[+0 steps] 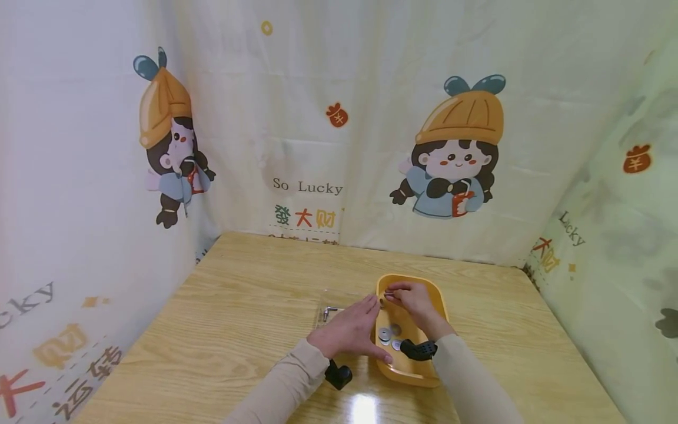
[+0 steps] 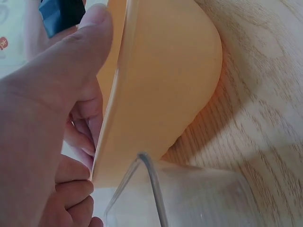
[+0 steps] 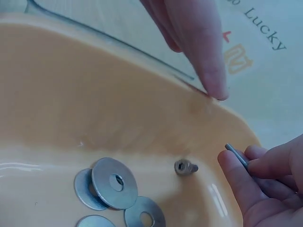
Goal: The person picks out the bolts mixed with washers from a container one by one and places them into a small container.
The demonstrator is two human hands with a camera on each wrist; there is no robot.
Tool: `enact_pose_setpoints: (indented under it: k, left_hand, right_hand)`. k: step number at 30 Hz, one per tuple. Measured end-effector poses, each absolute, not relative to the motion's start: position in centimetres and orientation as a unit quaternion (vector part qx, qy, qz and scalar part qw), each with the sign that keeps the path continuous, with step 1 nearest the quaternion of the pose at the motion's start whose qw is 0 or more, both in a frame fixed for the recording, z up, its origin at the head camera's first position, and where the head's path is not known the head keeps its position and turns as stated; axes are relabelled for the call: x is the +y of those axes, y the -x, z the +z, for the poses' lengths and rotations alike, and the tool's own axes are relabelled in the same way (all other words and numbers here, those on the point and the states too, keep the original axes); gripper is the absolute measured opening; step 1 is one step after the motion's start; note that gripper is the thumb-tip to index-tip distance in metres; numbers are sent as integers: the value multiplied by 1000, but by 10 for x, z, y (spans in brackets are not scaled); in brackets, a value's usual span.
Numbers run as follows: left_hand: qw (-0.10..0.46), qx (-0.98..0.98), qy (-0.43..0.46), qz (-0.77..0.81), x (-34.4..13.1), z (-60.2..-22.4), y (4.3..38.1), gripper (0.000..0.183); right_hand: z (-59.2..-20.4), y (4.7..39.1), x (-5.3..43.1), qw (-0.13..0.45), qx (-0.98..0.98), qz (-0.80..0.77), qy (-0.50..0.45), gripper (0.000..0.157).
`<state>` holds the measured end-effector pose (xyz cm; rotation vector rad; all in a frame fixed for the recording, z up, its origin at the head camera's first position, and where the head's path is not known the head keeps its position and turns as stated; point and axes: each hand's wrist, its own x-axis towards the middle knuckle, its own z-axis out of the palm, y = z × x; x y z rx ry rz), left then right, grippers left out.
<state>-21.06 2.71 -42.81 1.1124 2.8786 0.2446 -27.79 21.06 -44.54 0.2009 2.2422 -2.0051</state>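
Note:
In the right wrist view, my right hand (image 3: 272, 177) pinches a thin threaded screw (image 3: 236, 156) between thumb and finger, above the far end of an orange plastic tray (image 3: 118, 104). The fingers cover the screw's other end. My left hand (image 1: 352, 327) rests along the tray's left rim, its fingers extended to the rim and its thumb (image 2: 97, 28) reaching over it. Inside the tray lie several flat metal washers (image 3: 113, 182), some overlapping. A short socket-head bolt (image 3: 184, 167) lies apart from them, nearer the right hand.
A clear plastic box (image 2: 189, 194) stands close against the tray's left side. Small metal hardware (image 1: 328, 313) shows in it. Both stand on a wood-grain table (image 1: 238, 306), with a printed curtain (image 1: 371, 147) behind. Black wrist mounts (image 1: 338, 375) sit on both wrists.

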Motion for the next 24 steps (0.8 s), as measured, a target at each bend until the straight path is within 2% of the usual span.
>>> enact_pose_setpoints:
  k: [10,18,24]
  left_hand:
    - [45,939,-321,115,9,-422,210,117]
    - [43,940,-309,141,-9,-420,210,117]
    - [47,943,-291,153,-20,-423,210,119]
  right_hand:
    - [-429,273,207,69,729,-681,-21,27]
    - [-421,270,196,96,714,-694,3,29]
    - [-416,266,188,102,716,-690,15,26]
